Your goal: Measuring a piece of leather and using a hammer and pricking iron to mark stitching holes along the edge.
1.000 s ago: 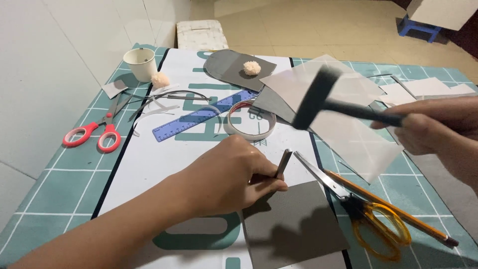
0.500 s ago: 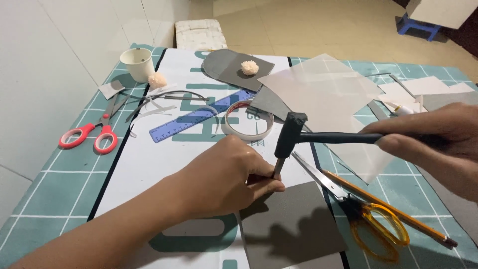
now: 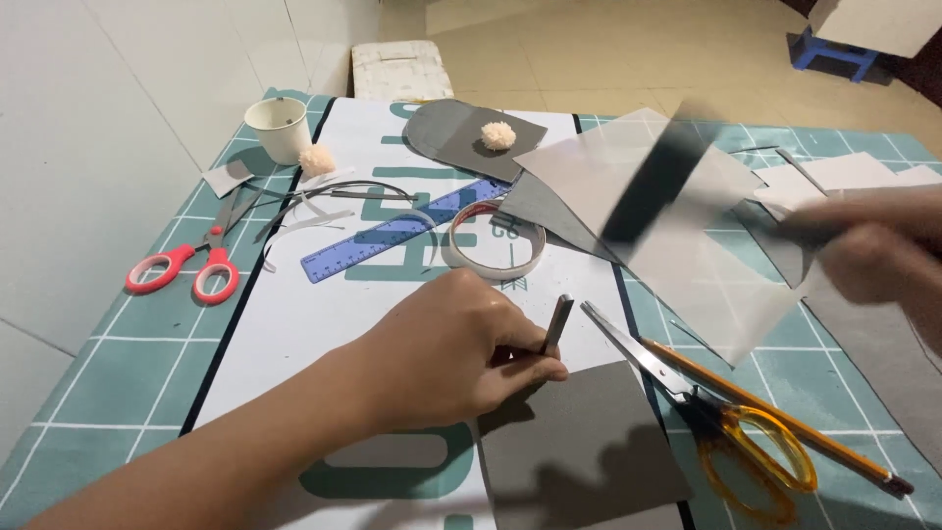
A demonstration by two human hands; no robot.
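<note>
Grey metal punch (image 3: 556,324) pinched upright by left hand (image 3: 461,353); right hand (image 3: 873,250) grips blurred hammer (image 3: 657,186).

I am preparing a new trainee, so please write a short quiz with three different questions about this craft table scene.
1. True or false: the left hand holds a small upright metal punch on the grey card sheet.
2. What does the right hand hold? A) blurred black hammer B) blue ruler
3. Fill in: the yellow-handled scissors lie beside an orange ____.

Key: 1 true; 2 A; 3 pencil.
</note>
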